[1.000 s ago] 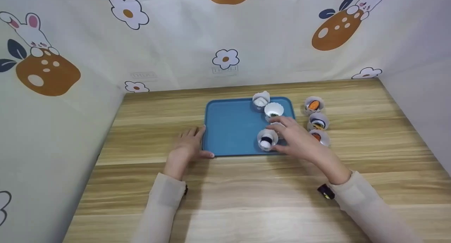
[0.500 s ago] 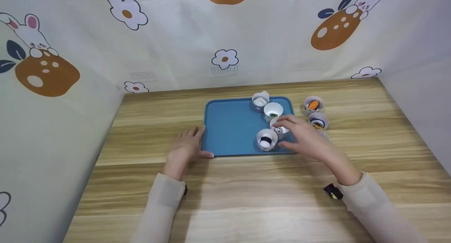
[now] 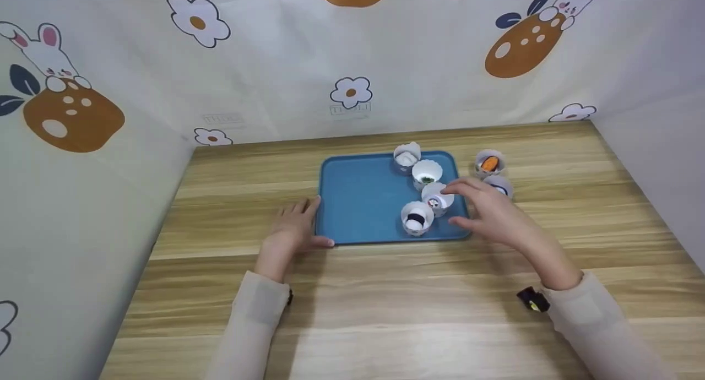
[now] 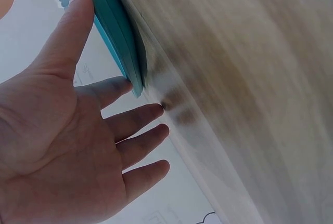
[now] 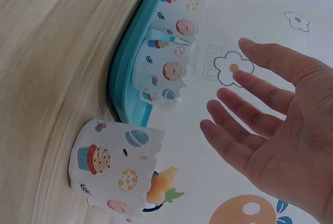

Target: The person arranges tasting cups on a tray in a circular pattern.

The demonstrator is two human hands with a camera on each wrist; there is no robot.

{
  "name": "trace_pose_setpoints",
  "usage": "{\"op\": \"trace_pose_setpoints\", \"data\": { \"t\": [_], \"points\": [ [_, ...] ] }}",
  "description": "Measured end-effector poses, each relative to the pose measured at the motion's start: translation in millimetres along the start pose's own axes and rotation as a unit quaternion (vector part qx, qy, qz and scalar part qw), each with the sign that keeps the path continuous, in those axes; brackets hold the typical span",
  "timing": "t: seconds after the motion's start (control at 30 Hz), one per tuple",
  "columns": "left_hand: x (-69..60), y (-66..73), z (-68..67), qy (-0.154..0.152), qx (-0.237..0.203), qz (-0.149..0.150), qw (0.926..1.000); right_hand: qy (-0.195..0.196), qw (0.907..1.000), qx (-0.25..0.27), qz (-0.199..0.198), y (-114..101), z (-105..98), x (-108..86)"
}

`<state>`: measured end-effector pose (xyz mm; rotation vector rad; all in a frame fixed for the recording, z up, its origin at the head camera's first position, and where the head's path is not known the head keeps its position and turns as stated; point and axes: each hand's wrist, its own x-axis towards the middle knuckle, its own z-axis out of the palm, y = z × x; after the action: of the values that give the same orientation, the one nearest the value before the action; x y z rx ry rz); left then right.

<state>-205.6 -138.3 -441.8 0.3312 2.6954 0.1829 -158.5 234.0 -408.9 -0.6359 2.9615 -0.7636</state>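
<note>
Right hand [image 3: 490, 212] empty beside the tray's four cups [image 3: 417, 206]

Your right thumb and fingers hang spread, gripping nothing; your left hand [image 3: 292, 226] touches the blue tray [image 3: 363, 198] at its near left corner, fingers extended.

Judgement: keep that corner braced, and your right fingertips off the scalloped rims, lest a cup tip.

Cups: white, pastry-printed, upright, staggered down the tray's right side; at least two outer cups [image 3: 489, 174] stand farther right.

One tray [image 3: 363, 198], at least six cups [image 3: 427, 172], two hands [image 3: 292, 226]
</note>
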Motion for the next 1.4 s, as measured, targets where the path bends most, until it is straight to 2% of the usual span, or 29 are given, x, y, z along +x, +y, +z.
{"op": "trace_pose_setpoints", "data": {
  "t": [0.77,1.0,1.23,1.4],
  "points": [
    [1.5,0.9,-1.0,-0.002,0.010,0.001,1.0000,0.002,0.9980,0.040,0.049,24.5,-14.0,-17.8],
    [1.5,0.2,0.3,-0.004,0.002,-0.002,1.0000,0.012,0.9971,0.059,0.046,30.6,-14.6,-23.1],
    [0.8,0.6,0.9,0.000,0.000,-0.001,1.0000,0.019,0.9969,0.056,0.051,34.4,-14.9,-31.7],
    [0.3,0.5,1.0,0.001,0.002,-0.001,1.0000,0.036,0.9970,0.058,0.035,35.7,-15.3,-38.6]
  ]
}}
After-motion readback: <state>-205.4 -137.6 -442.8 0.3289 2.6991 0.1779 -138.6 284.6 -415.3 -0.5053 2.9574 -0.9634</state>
